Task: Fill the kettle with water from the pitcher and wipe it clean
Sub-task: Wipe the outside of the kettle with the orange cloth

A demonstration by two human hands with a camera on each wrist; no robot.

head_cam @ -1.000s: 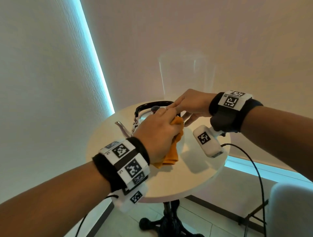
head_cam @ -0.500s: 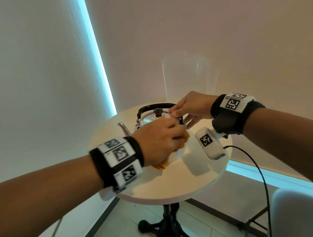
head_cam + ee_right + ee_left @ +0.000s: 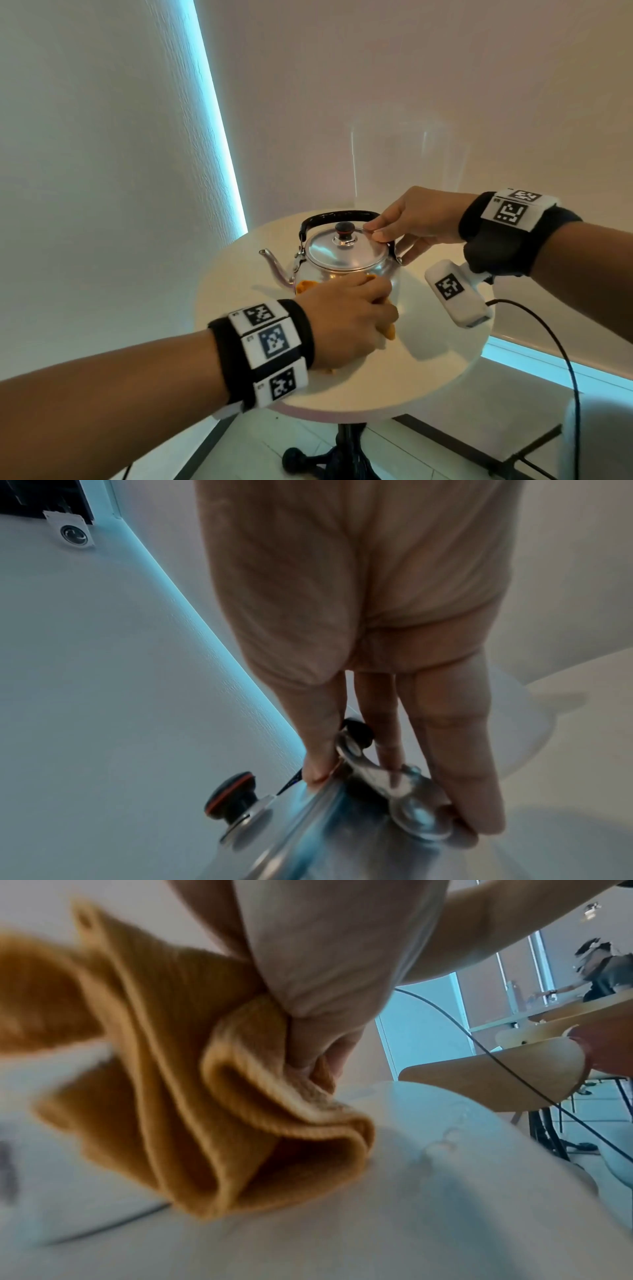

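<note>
A: Wiping, we see: left hand [image 3: 346, 315] bunches the cloth [image 3: 205, 1085] in curled fingers, pressed on the near side of the kettle [image 3: 346, 263].

B: Kettle sits mid-table [image 3: 428, 370], lid [image 3: 346, 251] on, knob [image 3: 345, 229] up, spout [image 3: 274, 263] pointing left. Right hand [image 3: 414, 219]?

A: We see thumb and fingers [image 3: 455, 764] holding the kettle's far right rim at the handle bracket [image 3: 387, 775]. Handle [image 3: 337, 216] stands upright.

B: Around it?

A: Clear pitcher [image 3: 407, 161] stands behind the kettle, faint against the wall; we can't tell its water level. Water drops [image 3: 441, 1145] on the tabletop beside the cloth. Wrist bands with markers on both arms, a white camera block [image 3: 455, 294] under the right wrist, black cable [image 3: 561, 353] trailing off it.

B: Anything blocking?

A: Left hand hides most of the cloth and the kettle's lower front in the head view.

B: Surface, room?

A: Round white table on a black pedestal [image 3: 339, 452], set in a corner of pale walls with a cyan light strip [image 3: 219, 120]. Tiled floor. Left wrist view shows wooden chairs [image 3: 496, 1080] and another person [image 3: 603, 969] at a far table.
</note>
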